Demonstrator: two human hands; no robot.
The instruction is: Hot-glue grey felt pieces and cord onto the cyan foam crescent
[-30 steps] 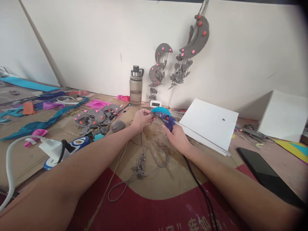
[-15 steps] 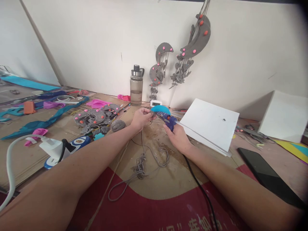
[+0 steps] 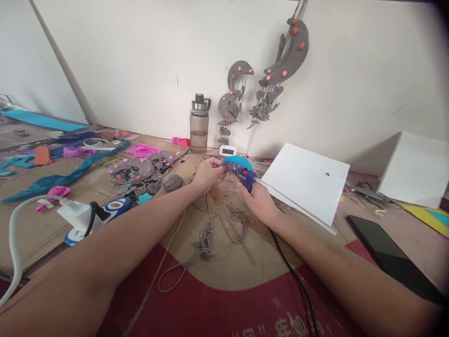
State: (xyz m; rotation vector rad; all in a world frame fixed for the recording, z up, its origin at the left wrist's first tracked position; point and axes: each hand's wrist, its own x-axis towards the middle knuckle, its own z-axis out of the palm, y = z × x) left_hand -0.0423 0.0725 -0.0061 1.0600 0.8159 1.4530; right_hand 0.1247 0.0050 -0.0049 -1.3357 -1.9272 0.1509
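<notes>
At a cluttered cardboard-covered worktable (image 3: 70, 224), the left hand (image 3: 207, 173) pinches a thin grey cord (image 3: 210, 224) against a turquoise crescent-shaped foam piece (image 3: 238, 162) held above the tabletop at centre. The right hand (image 3: 257, 200) grips a blue hot-glue gun (image 3: 246, 177), nozzle at the crescent. Gluing the cord looks under way; the next move calls for steady pressure at the joint.

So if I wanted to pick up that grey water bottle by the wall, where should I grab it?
Probably around the straight middle of the water bottle, coming from the front, since it stands upright with the wall close behind. The loop on its dark lid is another hold, taken from above. Both the left hand and right hand are busy with the glue gun.
</notes>
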